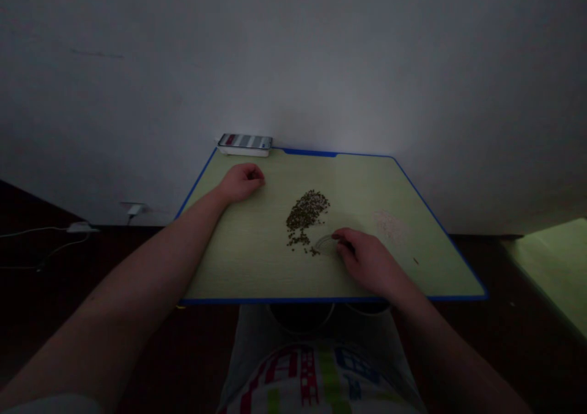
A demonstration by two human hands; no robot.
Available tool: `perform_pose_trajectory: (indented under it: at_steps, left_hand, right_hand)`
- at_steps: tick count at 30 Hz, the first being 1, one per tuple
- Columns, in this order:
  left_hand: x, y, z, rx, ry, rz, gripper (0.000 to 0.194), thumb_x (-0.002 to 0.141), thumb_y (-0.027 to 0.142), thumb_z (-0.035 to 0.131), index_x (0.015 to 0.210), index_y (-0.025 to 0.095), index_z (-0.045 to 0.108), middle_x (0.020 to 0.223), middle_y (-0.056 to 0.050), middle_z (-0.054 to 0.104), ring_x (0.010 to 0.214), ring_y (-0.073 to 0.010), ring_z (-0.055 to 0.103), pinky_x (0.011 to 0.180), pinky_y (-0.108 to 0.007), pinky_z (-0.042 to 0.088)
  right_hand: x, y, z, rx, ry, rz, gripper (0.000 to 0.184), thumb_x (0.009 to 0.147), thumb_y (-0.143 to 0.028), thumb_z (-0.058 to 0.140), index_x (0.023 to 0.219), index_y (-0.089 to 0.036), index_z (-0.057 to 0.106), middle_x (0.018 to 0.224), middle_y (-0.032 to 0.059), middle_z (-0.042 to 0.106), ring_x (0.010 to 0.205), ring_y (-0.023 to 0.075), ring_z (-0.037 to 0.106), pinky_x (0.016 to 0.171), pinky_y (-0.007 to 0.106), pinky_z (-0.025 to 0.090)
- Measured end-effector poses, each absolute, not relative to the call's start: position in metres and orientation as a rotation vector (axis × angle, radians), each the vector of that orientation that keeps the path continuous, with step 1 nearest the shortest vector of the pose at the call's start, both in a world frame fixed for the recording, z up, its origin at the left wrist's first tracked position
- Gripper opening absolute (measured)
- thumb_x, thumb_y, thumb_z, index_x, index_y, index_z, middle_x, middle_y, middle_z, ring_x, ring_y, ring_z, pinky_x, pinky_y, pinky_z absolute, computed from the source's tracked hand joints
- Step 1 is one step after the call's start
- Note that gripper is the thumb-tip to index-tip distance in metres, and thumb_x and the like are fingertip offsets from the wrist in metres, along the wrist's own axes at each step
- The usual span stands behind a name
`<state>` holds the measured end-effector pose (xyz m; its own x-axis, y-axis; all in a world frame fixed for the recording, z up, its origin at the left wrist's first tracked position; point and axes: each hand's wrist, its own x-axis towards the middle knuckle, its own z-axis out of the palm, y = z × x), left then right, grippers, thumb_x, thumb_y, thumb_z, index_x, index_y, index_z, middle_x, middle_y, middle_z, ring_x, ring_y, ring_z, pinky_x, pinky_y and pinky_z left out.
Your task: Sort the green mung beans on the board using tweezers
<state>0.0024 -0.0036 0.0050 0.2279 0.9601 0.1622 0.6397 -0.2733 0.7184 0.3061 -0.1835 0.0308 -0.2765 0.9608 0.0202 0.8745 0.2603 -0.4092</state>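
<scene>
My right hand is closed on a thin, shiny pair of tweezers. Their tips reach to a few loose grains at the near end of a pile of small brownish-green beans. Paler grains seem to be mixed into that pile. On the left of the table, my left hand rests with its fingers curled in; whatever they may hold is hidden. To the right of my right hand lies a thin spread of pale, rice-like grains.
The light-coloured table has a blue edge and stands against a grey wall. A phone lies on a white box at its back left corner. Below the near edge show two dark round containers. Cables and a plug are at the left wall.
</scene>
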Motion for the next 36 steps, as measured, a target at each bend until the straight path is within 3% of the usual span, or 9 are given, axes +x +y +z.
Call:
perform_pose_trajectory:
  at_steps: [9, 36]
  left_hand:
    - [0.003, -0.005, 0.006, 1.99, 1.465, 0.818, 0.017, 0.064, 0.029, 0.06, 0.074, 0.016, 0.062, 0.064, 0.0, 0.056, 0.06, -0.0118, 0.048, 0.058, -0.027, 0.039]
    - [0.002, -0.003, 0.005, 1.966, 1.471, 0.802, 0.017, 0.064, 0.029, 0.059, 0.074, 0.016, 0.062, 0.065, 0.0, 0.056, 0.061, -0.012, 0.047, 0.06, -0.027, 0.038]
  right_hand:
    - [0.3, -0.184, 0.032, -1.786, -2.191, 0.459, 0.031, 0.09, -0.018, 0.045, 0.113, -0.012, 0.064, 0.106, 0.014, 0.071, 0.094, 0.0262, 0.066, 0.084, 0.038, 0.05]
    - [0.305, -0.176, 0.03, -1.595, -2.264, 0.506, 0.028, 0.089, -0.015, 0.045, 0.11, -0.017, 0.063, 0.108, 0.0096, 0.07, 0.097, 0.0225, 0.065, 0.086, 0.034, 0.048]
